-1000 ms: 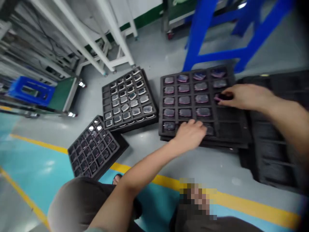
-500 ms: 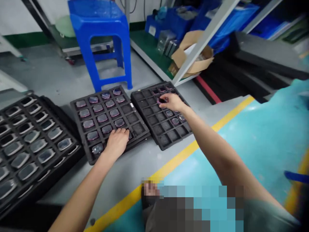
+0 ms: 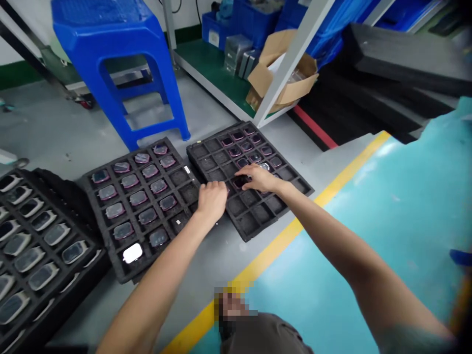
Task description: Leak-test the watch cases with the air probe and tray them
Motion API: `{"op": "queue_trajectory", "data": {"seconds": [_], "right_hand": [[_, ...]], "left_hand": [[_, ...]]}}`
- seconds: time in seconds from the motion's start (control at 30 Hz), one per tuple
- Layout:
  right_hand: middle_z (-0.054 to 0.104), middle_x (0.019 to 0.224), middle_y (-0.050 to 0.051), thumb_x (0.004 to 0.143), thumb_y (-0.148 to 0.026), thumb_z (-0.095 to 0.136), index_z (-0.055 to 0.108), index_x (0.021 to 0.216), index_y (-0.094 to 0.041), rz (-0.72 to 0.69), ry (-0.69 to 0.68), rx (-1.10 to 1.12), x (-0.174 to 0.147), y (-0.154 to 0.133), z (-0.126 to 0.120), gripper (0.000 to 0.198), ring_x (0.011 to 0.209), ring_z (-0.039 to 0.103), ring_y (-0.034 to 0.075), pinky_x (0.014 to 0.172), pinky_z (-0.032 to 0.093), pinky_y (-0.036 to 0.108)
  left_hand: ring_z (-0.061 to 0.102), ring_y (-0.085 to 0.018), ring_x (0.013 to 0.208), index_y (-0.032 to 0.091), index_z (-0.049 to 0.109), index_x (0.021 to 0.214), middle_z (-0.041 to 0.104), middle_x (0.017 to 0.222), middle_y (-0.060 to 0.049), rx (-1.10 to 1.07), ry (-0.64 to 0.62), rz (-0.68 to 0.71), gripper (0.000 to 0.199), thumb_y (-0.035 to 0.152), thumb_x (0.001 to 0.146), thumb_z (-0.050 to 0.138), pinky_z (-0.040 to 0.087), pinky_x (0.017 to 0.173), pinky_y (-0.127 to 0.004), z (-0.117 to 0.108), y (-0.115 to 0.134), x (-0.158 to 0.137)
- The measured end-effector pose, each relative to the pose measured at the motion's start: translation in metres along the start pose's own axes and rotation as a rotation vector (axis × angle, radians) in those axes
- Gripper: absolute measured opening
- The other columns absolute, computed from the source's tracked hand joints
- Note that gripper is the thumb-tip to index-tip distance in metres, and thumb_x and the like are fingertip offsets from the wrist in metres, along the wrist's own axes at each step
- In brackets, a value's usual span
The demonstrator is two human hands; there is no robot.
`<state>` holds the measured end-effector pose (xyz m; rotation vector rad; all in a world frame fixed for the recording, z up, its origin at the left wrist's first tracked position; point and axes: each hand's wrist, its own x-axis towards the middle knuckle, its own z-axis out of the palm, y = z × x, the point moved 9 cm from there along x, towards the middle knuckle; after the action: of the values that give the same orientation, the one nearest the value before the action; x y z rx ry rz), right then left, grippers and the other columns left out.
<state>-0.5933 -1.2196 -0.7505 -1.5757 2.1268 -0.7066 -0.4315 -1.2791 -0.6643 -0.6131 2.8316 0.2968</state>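
Observation:
My right hand [image 3: 260, 178] is over the right black tray [image 3: 250, 228], fingers closed around a dark-faced smartwatch case [image 3: 241, 181] at one of its compartments. My left hand [image 3: 213, 200] is at that tray's left edge, fingers curled downward. A thin pinkish edge of another smartwatch case shows beside its fingertips; the rest is hidden under the hand. In the right tray, several purple-rimmed cases [image 3: 246, 146] sit in the far and right compartments. The middle tray [image 3: 120, 271] holds several similar cases [image 3: 138, 197], with vacant compartments along its right side.
At far left stand stacked trays [image 3: 99, 268] of pale-rimmed cases. A blue stool [image 3: 110, 37] rises behind the middle tray. Beyond the right tray are a shelf post [image 3: 295, 64] and an open cardboard box [image 3: 300, 88]. A yellow floor line [image 3: 273, 251] runs in front.
My left hand has moved right, from the middle tray to the right tray's edge. My right hand has come nearer within the right tray, still holding a case. The camera view has shifted.

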Motion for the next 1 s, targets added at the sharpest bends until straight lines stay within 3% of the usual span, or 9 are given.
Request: {"op": "queue_trajectory", "data": {"seconds": [0.1, 0.2, 0.37, 0.43, 0.5, 0.6, 0.67, 0.83, 1.0], "right_hand": [[0.077, 0.124, 0.007, 0.078, -0.021, 0.081, 0.077, 0.123, -0.024, 0.004, 0.032, 0.057, -0.003, 0.001, -0.008, 0.045, 0.114, 0.072, 0.028, 0.102, 0.056, 0.043], [0.077, 0.124, 0.008, 0.088, -0.024, 0.071, 0.075, 0.127, -0.021, 0.01, 0.101, 0.114, 0.013, -0.02, -0.014, 0.04, 0.105, 0.074, 0.027, 0.09, 0.059, 0.039], [0.077, 0.12, 0.002, 0.093, -0.026, 0.07, 0.076, 0.124, -0.028, -0.362, 0.073, 0.141, 0.078, -0.156, 0.006, 0.031, 0.111, 0.071, 0.025, 0.101, 0.054, 0.039], [0.076, 0.123, 0.002, 0.094, -0.023, 0.069, 0.075, 0.126, -0.029, -0.456, 0.027, 0.028, 0.106, -0.204, 0.025, 0.033, 0.117, 0.068, 0.026, 0.104, 0.053, 0.04], [0.074, 0.127, 0.007, 0.093, -0.017, 0.069, 0.075, 0.125, -0.024, -0.406, -0.012, -0.113, 0.133, -0.225, 0.042, 0.033, 0.121, 0.065, 0.03, 0.105, 0.052, 0.042], [0.071, 0.13, 0.017, 0.087, -0.01, 0.073, 0.075, 0.12, -0.012, -0.274, -0.045, -0.215, 0.163, -0.226, 0.054, 0.033, 0.125, 0.062, 0.037, 0.104, 0.052, 0.045], [0.071, 0.129, 0.019, 0.084, -0.01, 0.076, 0.075, 0.118, -0.01, -0.252, -0.075, -0.219, 0.174, -0.223, 0.056, 0.034, 0.124, 0.063, 0.039, 0.102, 0.054, 0.045], [0.078, 0.115, 0.014, 0.087, -0.016, 0.078, 0.076, 0.109, -0.013, -0.196, -0.142, -0.213, 0.194, -0.219, 0.052, 0.023, 0.109, 0.072, 0.03, 0.094, 0.057, 0.04], [0.077, 0.101, 0.005, 0.098, -0.04, 0.071, 0.072, 0.107, -0.014, -0.178, -0.052, -0.142, 0.199, -0.22, 0.029, 0.028, 0.089, 0.072, 0.019, 0.084, 0.059, 0.036]], "left_hand": [[0.066, -0.031, 0.115, 0.007, 0.07, 0.115, 0.073, 0.117, -0.02, -0.027, -0.036, -0.005, 0.024, 0.007, 0.099, 0.053, 0.048, 0.099, -0.043, 0.03, 0.015, 0.031], [0.064, -0.03, 0.118, 0.007, 0.07, 0.118, 0.072, 0.12, -0.019, -0.064, -0.036, -0.012, 0.028, 0.006, 0.101, 0.048, 0.048, 0.099, -0.043, 0.045, 0.021, 0.036], [0.062, -0.032, 0.123, 0.013, 0.073, 0.122, 0.071, 0.126, -0.02, -0.113, 0.004, 0.011, 0.033, 0.007, 0.099, 0.051, 0.045, 0.104, -0.041, 0.025, 0.017, -0.001], [0.061, -0.033, 0.122, 0.016, 0.072, 0.124, 0.071, 0.125, -0.018, -0.091, 0.034, -0.004, 0.031, 0.011, 0.1, 0.052, 0.045, 0.105, -0.044, 0.006, -0.004, -0.03], [0.059, -0.036, 0.121, 0.014, 0.069, 0.128, 0.07, 0.126, -0.02, -0.006, 0.073, -0.109, 0.033, 0.016, 0.103, 0.047, 0.046, 0.101, -0.049, -0.015, -0.043, -0.058], [0.059, -0.037, 0.118, 0.013, 0.069, 0.126, 0.07, 0.123, -0.019, 0.163, 0.062, -0.272, 0.031, 0.02, 0.104, 0.048, 0.05, 0.096, -0.051, -0.034, -0.104, -0.087], [0.063, -0.034, 0.114, 0.014, 0.072, 0.118, 0.072, 0.118, -0.016, 0.205, 0.013, -0.276, 0.024, 0.019, 0.101, 0.056, 0.052, 0.095, -0.047, -0.034, -0.128, -0.091], [0.066, -0.027, 0.113, 0.014, 0.072, 0.113, 0.072, 0.117, -0.011, 0.187, -0.012, -0.214, 0.018, 0.023, 0.1, 0.064, 0.054, 0.098, -0.043, -0.025, -0.137, -0.077], [0.069, -0.029, 0.113, 0.016, 0.07, 0.118, 0.075, 0.116, -0.012, 0.183, 0.039, -0.203, 0.02, 0.019, 0.099, 0.064, 0.056, 0.098, -0.043, -0.028, -0.134, -0.08]]}}
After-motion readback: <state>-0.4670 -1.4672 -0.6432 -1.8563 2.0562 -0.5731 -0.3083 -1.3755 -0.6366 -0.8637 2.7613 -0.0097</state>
